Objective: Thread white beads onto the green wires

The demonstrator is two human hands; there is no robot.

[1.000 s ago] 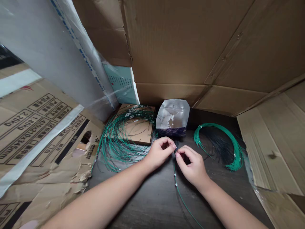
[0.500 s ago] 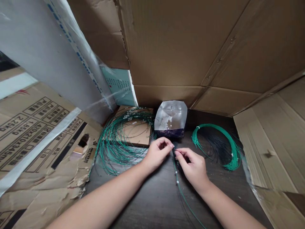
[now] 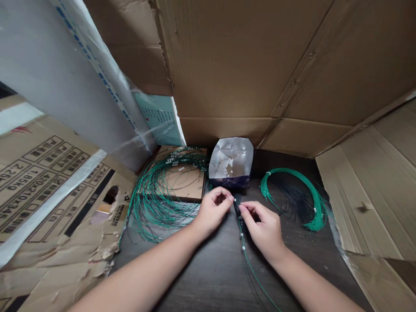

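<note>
Pinches a tiny round white bead (image 3: pixel 235 199) in the left hand (image 3: pixel 212 213); grasps in the right hand (image 3: pixel 264 227), apparently, the upper part of a thin green bead-strung strand (image 3: pixel 243 248), trailing toward the near edge of the dark wooden desk (image 3: pixel 195 277). Works just before an open silver-lined pouch (image 3: pixel 238 149), nearer the far edge. Compared with a second ago, holds the fingertips slightly farther apart, so apparently leaves bead and right hand separate.

Left hand (image 3: pixel 212 213) is seen bare, near six o'clock from view's centre; slim fingers, rounded knuckles shown. Left forearm (image 3: pixel 156 266), also bare, is cut by frame edge toward seven o'clock; broad there, narrowed at wrist. Right hand (image 3: pixel 267 229) is likewise bared, toward five o'clock. Right forearm (image 3: pixel 312 277), bare, smoothly tapered, is cropped at five o'clock.
</note>
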